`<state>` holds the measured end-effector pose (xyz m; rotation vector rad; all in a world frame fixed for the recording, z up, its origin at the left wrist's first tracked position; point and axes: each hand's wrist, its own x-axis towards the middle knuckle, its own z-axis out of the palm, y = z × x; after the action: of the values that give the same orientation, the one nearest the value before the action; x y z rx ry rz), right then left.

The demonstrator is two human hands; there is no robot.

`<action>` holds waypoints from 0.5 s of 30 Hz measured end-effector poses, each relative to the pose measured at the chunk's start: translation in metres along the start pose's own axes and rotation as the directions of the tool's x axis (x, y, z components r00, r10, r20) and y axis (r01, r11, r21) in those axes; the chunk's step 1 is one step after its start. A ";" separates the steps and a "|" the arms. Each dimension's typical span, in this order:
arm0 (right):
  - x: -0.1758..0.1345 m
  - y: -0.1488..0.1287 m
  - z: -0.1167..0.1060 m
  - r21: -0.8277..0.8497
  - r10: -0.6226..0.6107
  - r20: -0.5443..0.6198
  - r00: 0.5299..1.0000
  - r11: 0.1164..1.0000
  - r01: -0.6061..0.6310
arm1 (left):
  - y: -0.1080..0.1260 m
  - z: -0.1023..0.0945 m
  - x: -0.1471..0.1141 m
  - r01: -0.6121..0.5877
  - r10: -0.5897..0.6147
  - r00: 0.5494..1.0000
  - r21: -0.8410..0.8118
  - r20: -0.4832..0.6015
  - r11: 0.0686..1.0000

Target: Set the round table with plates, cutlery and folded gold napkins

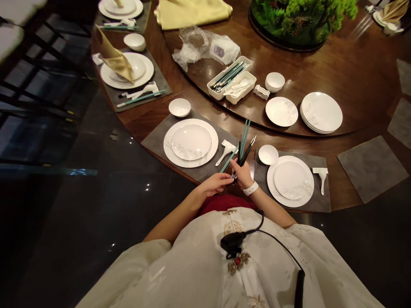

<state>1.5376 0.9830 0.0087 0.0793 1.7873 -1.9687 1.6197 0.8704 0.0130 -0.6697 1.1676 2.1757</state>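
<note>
My right hand (243,175) is wrapped round a bundle of black and teal chopsticks (245,147), which fan out upward at the table's edge. Beside it, my left hand (216,183) pinches the lower ends of the bundle. A teal chopstick (229,160) slants by my fingers next to a white rest (228,146) with a white spoon (222,158); its lower end is close to my left hand. To the left is a place setting of stacked plates (191,143). On the right stands another plate stack (293,180), with a spoon on a rest (322,179).
On the turntable are a box of chopsticks (228,78), a box of spoons (240,87), several rests (261,92), a bowl (275,82), stacked plates (321,112), plastic bags (207,47), a yellow cloth (192,13) and greenery (298,19). Chairs (41,64) stand left.
</note>
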 end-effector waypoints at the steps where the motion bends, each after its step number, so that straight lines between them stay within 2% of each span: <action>1: 0.000 0.001 -0.001 -0.009 0.006 0.016 1.000 1.000 -0.006 | 0.000 0.000 0.000 0.001 -0.001 1.000 0.000 0.005 1.000; 4: 0.000 0.003 -0.002 -0.033 0.024 0.038 0.999 0.999 -0.023 | -0.002 -0.002 0.001 -0.019 0.019 1.000 -0.008 0.001 1.000; 7: 0.002 0.005 -0.002 -0.049 0.017 -0.012 1.000 0.999 -0.018 | -0.005 -0.004 0.002 -0.057 0.057 0.998 0.018 -0.040 0.998; 11: 0.006 0.007 -0.001 -0.032 0.015 -0.066 0.998 0.999 -0.017 | -0.007 -0.005 0.002 -0.125 0.141 0.982 0.121 -0.126 0.985; 15: 0.006 0.008 0.002 -0.057 -0.038 -0.128 0.991 0.998 0.031 | -0.009 -0.003 0.004 -0.185 0.232 0.952 0.227 -0.201 0.956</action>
<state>1.5358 0.9788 -0.0007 0.1619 1.9359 -1.9766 1.6238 0.8730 0.0040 -0.7453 1.6257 2.1484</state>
